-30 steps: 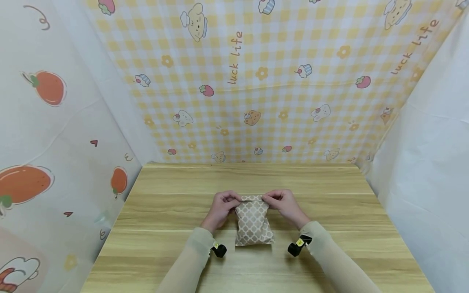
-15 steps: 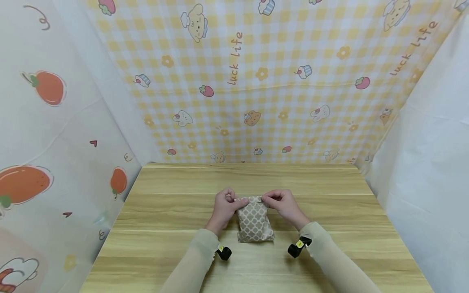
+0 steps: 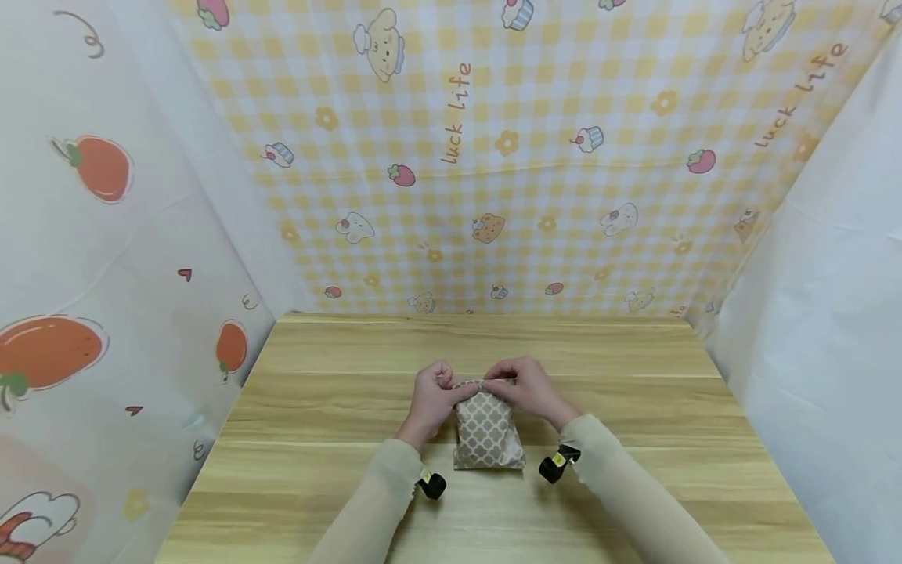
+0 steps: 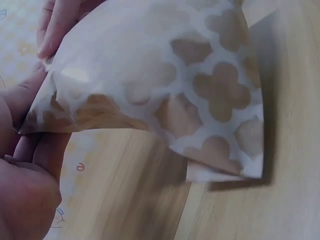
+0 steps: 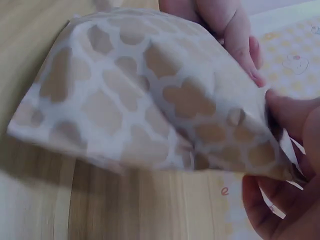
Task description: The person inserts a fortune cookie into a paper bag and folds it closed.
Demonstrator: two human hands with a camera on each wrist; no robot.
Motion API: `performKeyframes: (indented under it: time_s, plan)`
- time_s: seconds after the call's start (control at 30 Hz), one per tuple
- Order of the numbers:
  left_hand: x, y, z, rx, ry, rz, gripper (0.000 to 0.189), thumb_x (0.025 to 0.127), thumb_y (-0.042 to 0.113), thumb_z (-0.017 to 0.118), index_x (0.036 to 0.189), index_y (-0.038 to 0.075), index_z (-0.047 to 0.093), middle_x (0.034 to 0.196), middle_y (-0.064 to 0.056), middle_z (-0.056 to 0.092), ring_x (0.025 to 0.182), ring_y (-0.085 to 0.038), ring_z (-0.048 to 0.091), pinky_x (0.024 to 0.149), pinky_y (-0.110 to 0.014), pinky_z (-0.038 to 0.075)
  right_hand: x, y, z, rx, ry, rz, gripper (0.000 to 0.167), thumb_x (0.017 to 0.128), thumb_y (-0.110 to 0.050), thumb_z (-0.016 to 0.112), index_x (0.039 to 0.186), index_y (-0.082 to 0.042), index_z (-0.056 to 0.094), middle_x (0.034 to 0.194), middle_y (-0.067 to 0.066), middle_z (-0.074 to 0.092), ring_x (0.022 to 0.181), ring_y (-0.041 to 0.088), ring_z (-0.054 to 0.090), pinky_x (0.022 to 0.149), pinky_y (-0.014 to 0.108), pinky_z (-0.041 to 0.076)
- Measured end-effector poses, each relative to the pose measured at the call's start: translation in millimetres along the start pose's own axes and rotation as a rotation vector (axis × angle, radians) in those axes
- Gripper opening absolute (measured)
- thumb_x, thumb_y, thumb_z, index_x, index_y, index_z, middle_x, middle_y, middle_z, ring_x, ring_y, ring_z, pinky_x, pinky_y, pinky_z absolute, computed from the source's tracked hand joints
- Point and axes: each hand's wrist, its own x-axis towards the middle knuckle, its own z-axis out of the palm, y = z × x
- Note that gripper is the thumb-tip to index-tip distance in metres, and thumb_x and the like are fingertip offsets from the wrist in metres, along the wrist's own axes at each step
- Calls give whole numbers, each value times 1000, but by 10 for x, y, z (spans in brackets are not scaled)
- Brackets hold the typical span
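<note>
A plump paper bag [image 3: 488,432], tan with a white lattice pattern, stands between my two hands in the head view, its wide end toward me. My left hand [image 3: 430,401] pinches the folded top at its left corner, thumb lying across the front. At the middle of that same top edge, the thumb and fingers of my right hand [image 3: 530,388] pinch the fold, their tips close to the left thumb. Both wrist views show the bag [image 4: 150,75] bulging and creased, its lower end near the table. What fills it is hidden.
The wooden table [image 3: 338,501] spreads around the bag. A yellow checked cloth [image 3: 493,188] hangs behind its far edge, with white sheets at the left and right sides. A small black wrist camera [image 3: 432,485] sits on each cuff.
My left thumb has slid inward over the front of the top fold. More recently, my right hand has moved left from the right corner to the middle of the top edge.
</note>
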Motion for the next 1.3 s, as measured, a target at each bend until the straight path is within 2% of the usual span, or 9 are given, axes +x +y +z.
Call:
performKeyframes:
  time_s: [0.1,0.23,0.47,0.7,0.83,1.0,1.07,1.23,1.3]
  plan:
    - [6,-4,-15,39,29,-9,33,90,0,80,94,2,48,76,-7,76,80,-19,77,64,-26,58,21,-16,23,-51,46,-17,5,95,-17,79,93,-14,81,86,-3,77,72,6,67,66,25,57]
    - [6,6,-17,109,79,19,34,92,6,81,112,-5,56,96,-17,80,82,-20,78,68,-26,60,40,-33,42,-92,81,-29,6,95,-14,79,90,-13,81,83,-4,76,69,6,64,64,25,55]
    - [-4,13,51,179,83,152,23,91,1,80,93,-1,57,90,-21,78,82,-29,79,65,-26,59,130,-127,64,-268,-3,-62,8,97,-24,78,91,-18,79,80,-11,72,68,2,62,62,24,53]
    - [8,-17,92,176,68,238,12,89,-6,79,91,-4,67,91,-22,78,83,-26,79,69,-25,61,156,-187,100,-361,61,-137,17,89,-14,84,77,-17,73,71,-10,68,62,2,57,59,23,50]
    - [28,-29,74,158,80,236,10,88,-5,80,94,-2,73,90,-20,79,81,-20,79,71,-26,61,145,-154,118,-322,72,-173,16,91,-14,83,78,-16,74,74,-8,70,64,2,59,61,23,53]
    - [45,-2,27,123,103,225,16,89,-4,80,102,-7,73,93,-22,78,84,-20,79,73,-26,61,135,-112,66,-216,58,-74,13,94,-19,81,81,-17,77,75,-8,71,62,2,59,58,22,52]
    - [49,10,26,114,122,218,18,89,-5,79,105,-10,72,94,-24,78,87,-26,79,73,-25,61,139,-96,46,-216,59,-61,15,93,-20,81,80,-17,78,73,-9,71,59,2,58,56,23,51]
    - [33,0,25,78,136,196,21,89,-5,80,108,-9,72,98,-25,77,93,-35,78,75,-26,61,140,-21,76,-205,84,-138,15,91,-17,83,77,-17,77,70,-9,71,56,2,57,52,23,50]
    - [24,-1,12,70,131,188,22,89,-2,80,109,-7,73,99,-24,77,93,-32,78,76,-27,62,121,4,76,-183,89,-136,13,91,-18,83,79,-17,79,72,-8,72,57,2,58,53,24,51]
